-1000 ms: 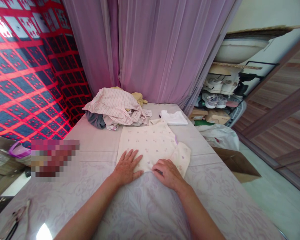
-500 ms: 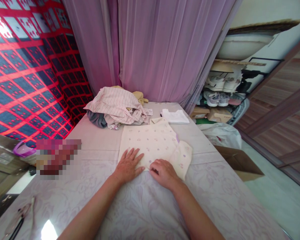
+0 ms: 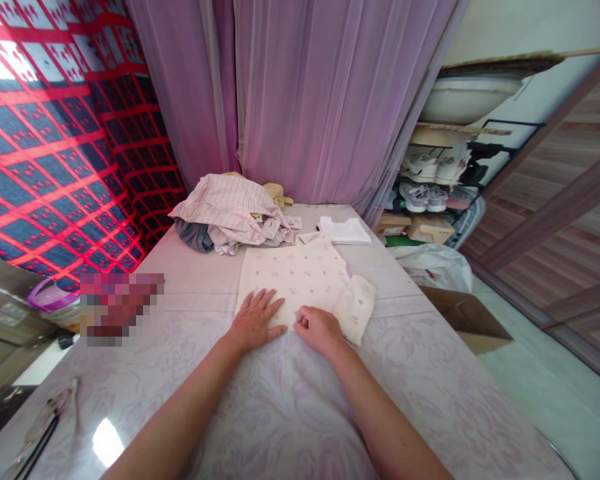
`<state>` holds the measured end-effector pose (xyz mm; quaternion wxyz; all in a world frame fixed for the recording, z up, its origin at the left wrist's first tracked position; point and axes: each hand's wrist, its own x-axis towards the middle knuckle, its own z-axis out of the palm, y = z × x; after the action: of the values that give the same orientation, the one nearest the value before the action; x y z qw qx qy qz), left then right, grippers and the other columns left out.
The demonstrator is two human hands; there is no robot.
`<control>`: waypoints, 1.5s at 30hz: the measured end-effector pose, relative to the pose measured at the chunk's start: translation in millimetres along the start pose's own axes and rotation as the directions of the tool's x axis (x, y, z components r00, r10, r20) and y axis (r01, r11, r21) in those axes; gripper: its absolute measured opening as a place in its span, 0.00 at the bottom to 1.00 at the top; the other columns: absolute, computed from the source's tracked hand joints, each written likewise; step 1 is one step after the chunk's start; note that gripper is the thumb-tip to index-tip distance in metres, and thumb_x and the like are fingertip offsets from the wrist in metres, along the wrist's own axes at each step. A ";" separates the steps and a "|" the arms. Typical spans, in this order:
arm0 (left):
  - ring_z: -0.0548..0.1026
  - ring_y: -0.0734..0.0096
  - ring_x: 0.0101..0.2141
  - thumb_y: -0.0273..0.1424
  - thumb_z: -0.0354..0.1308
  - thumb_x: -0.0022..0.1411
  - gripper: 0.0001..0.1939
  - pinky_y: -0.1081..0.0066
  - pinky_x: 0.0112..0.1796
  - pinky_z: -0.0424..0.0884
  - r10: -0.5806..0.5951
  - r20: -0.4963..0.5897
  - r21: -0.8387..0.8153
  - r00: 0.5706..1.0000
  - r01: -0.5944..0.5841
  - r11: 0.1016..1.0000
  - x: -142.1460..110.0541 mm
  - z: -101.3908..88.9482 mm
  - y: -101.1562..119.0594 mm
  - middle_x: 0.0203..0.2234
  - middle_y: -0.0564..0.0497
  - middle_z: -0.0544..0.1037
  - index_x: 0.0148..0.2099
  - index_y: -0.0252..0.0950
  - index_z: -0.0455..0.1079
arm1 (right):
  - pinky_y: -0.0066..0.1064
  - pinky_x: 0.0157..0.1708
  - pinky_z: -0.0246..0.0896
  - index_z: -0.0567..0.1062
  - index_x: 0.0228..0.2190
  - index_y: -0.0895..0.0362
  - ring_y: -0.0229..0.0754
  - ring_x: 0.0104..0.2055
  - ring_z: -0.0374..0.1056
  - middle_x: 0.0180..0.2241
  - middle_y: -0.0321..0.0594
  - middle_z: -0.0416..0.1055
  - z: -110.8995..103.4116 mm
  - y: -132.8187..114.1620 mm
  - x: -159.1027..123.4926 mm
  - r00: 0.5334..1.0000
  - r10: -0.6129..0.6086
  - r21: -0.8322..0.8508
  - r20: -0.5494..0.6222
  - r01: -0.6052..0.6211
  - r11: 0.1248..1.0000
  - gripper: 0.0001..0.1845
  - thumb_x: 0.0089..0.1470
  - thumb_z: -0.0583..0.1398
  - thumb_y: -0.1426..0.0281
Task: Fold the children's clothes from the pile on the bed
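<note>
A cream garment with a small pink and purple print [image 3: 293, 277] lies spread on the bed, its folded sleeve part [image 3: 356, 308] at the right. My left hand [image 3: 256, 321] rests flat on its near left edge, fingers apart. My right hand [image 3: 319, 331] sits on the near hem with fingers curled in, seemingly pinching the fabric. The fingertips are partly hidden by the hand's back. Beyond the garment lies a folded white cloth [image 3: 344, 231].
A heap of striped cloth [image 3: 227, 210] with grey and yellow pieces lies at the bed's far end, before a mauve curtain [image 3: 300, 93]. Eyeglasses [image 3: 45, 427] lie near left. A cardboard box [image 3: 465, 319] and white plastic bag [image 3: 433, 267] sit beyond the right edge, below a shoe rack [image 3: 427, 180].
My right hand has shifted left, closer to my left hand, and its fingers curl in more. The garment's right part has shifted slightly with it.
</note>
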<state>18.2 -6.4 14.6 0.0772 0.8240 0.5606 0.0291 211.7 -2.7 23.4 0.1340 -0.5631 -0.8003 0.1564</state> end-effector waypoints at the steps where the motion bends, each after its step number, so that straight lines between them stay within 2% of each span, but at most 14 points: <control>1: 0.47 0.55 0.64 0.55 0.46 0.59 0.36 0.52 0.60 0.42 0.000 0.003 -0.001 1.000 0.000 1.000 0.0 -0.3 -0.1 0.65 0.46 0.51 0.65 0.44 0.53 | 0.26 0.29 0.52 0.72 0.28 0.52 0.36 0.29 0.65 0.27 0.32 0.72 -0.6 4.3 -0.9 1.000 -0.003 0.036 -0.008 0.004 0.999 0.05 0.48 0.58 0.73; 9: 0.47 0.54 0.64 0.54 0.46 0.59 0.36 0.52 0.60 0.43 0.003 0.013 0.005 1.000 -0.003 1.000 -0.5 -3.7 0.2 0.65 0.46 0.51 0.65 0.43 0.53 | 0.27 0.38 0.56 0.71 0.28 0.55 0.37 0.35 0.64 0.34 0.37 0.67 8.3 31.5 -5.2 0.996 -0.004 0.125 -0.094 0.016 0.992 0.17 0.39 0.52 0.85; 15: 0.47 0.55 0.64 0.54 0.45 0.60 0.36 0.53 0.60 0.43 0.004 -0.011 0.021 1.000 -0.004 1.000 -1.3 -1.3 0.0 0.65 0.46 0.52 0.65 0.43 0.53 | 0.29 0.39 0.57 0.69 0.27 0.55 0.39 0.36 0.63 0.32 0.38 0.66 12.4 25.3 -12.6 0.971 -0.040 0.146 -0.235 0.076 0.986 0.08 0.45 0.54 0.78; 26: 0.49 0.55 0.63 0.55 0.44 0.60 0.35 0.53 0.60 0.44 0.025 -0.064 0.047 0.998 -0.022 0.999 -1.0 4.7 -3.4 0.64 0.47 0.53 0.64 0.45 0.54 | 0.30 0.43 0.59 0.71 0.27 0.54 0.40 0.40 0.64 0.33 0.39 0.69 14.2 23.1 -15.0 0.970 -0.097 0.091 -0.225 0.120 0.989 0.19 0.38 0.50 0.87; 28: 0.49 0.55 0.63 0.55 0.43 0.60 0.35 0.53 0.60 0.44 0.026 -0.059 0.064 0.998 -0.022 0.998 -0.6 4.3 -3.1 0.64 0.46 0.53 0.65 0.44 0.54 | 0.30 0.43 0.60 0.71 0.27 0.53 0.40 0.40 0.65 0.34 0.38 0.70 10.3 22.6 -15.8 0.949 -0.158 0.124 -0.274 0.198 0.972 0.18 0.40 0.50 0.85; 30: 0.48 0.54 0.63 0.54 0.42 0.60 0.35 0.53 0.60 0.44 0.028 -0.045 0.076 0.999 -0.024 0.997 -0.3 3.4 -2.7 0.64 0.45 0.52 0.65 0.43 0.53 | 0.30 0.44 0.60 0.72 0.29 0.53 0.40 0.41 0.66 0.36 0.39 0.72 1.6 29.0 -17.5 0.895 -0.187 0.148 -0.404 0.266 0.953 0.17 0.45 0.50 0.82; 32: 0.48 0.54 0.63 0.54 0.42 0.61 0.35 0.52 0.60 0.44 0.032 -0.039 0.081 0.999 -0.029 0.996 -0.1 2.6 -2.5 0.64 0.45 0.52 0.65 0.43 0.53 | 0.33 0.45 0.59 0.72 0.32 0.54 0.42 0.42 0.67 0.36 0.42 0.72 -10.8 45.1 -21.4 0.803 -0.065 0.148 -0.593 0.188 0.971 0.15 0.50 0.49 0.78; 34: 0.49 0.54 0.63 0.55 0.42 0.60 0.35 0.52 0.59 0.45 0.036 -0.043 0.080 0.998 -0.032 0.996 0.2 2.2 -2.7 0.64 0.45 0.53 0.65 0.43 0.53 | 0.36 0.44 0.59 0.72 0.37 0.56 0.45 0.41 0.67 0.36 0.46 0.72 -23.2 69.2 -27.9 0.657 0.177 0.185 -0.733 -0.058 0.981 0.14 0.53 0.49 0.72; 35: 0.49 0.54 0.63 0.55 0.42 0.60 0.35 0.52 0.59 0.45 0.036 -0.045 0.078 0.998 -0.033 0.996 0.3 2.2 -2.9 0.64 0.45 0.53 0.65 0.44 0.53 | 0.37 0.43 0.59 0.72 0.40 0.57 0.47 0.40 0.67 0.37 0.47 0.72 -27.8 82.3 -31.7 0.596 0.281 0.211 -0.752 -0.186 0.960 0.15 0.54 0.49 0.69; 36: 0.49 0.54 0.63 0.55 0.42 0.60 0.35 0.52 0.59 0.45 0.036 -0.045 0.077 0.998 -0.033 0.996 0.4 2.2 -3.1 0.64 0.45 0.53 0.65 0.44 0.53 | 0.38 0.42 0.59 0.71 0.43 0.58 0.48 0.39 0.67 0.37 0.49 0.72 -30.9 94.6 -35.2 0.575 0.358 0.234 -0.736 -0.280 0.931 0.17 0.54 0.51 0.65; 38: 0.49 0.54 0.63 0.55 0.42 0.60 0.35 0.52 0.59 0.44 0.036 -0.042 0.082 0.998 -0.033 0.996 0.6 2.2 -3.2 0.64 0.45 0.53 0.65 0.44 0.53 | 0.38 0.38 0.59 0.69 0.46 0.57 0.48 0.35 0.67 0.33 0.46 0.74 -31.7 113.3 -40.2 0.586 0.489 0.288 -0.646 -0.406 0.867 0.23 0.52 0.54 0.58; 40: 0.49 0.54 0.63 0.55 0.41 0.61 0.35 0.52 0.59 0.44 0.036 -0.039 0.092 0.999 -0.033 0.995 0.7 1.9 -3.0 0.64 0.45 0.53 0.65 0.44 0.53 | 0.37 0.36 0.59 0.69 0.47 0.54 0.47 0.33 0.68 0.30 0.42 0.74 -27.0 121.0 -40.6 0.642 0.533 0.326 -0.551 -0.423 0.845 0.25 0.48 0.58 0.57; 43: 0.49 0.54 0.63 0.55 0.41 0.61 0.35 0.52 0.59 0.45 0.036 -0.033 0.101 0.999 -0.032 0.994 0.9 1.1 -2.6 0.64 0.45 0.53 0.65 0.44 0.53 | 0.36 0.36 0.60 0.68 0.48 0.52 0.44 0.33 0.68 0.31 0.38 0.74 -18.3 116.3 -33.9 0.702 0.516 0.486 -0.490 -0.272 0.831 0.27 0.45 0.59 0.62; 45: 0.49 0.54 0.63 0.55 0.41 0.61 0.35 0.52 0.59 0.45 0.036 -0.034 0.101 0.999 -0.032 0.994 1.0 1.1 -2.5 0.64 0.45 0.53 0.65 0.44 0.53 | 0.35 0.36 0.62 0.64 0.53 0.54 0.43 0.32 0.68 0.33 0.39 0.74 -16.9 110.2 -28.9 0.708 0.528 0.687 -0.469 -0.083 0.722 0.32 0.43 0.57 0.65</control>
<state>16.4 -4.7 13.1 0.0253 0.8356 0.5484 0.0171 322.5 6.6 -6.5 0.5442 -0.6369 -0.4948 0.2308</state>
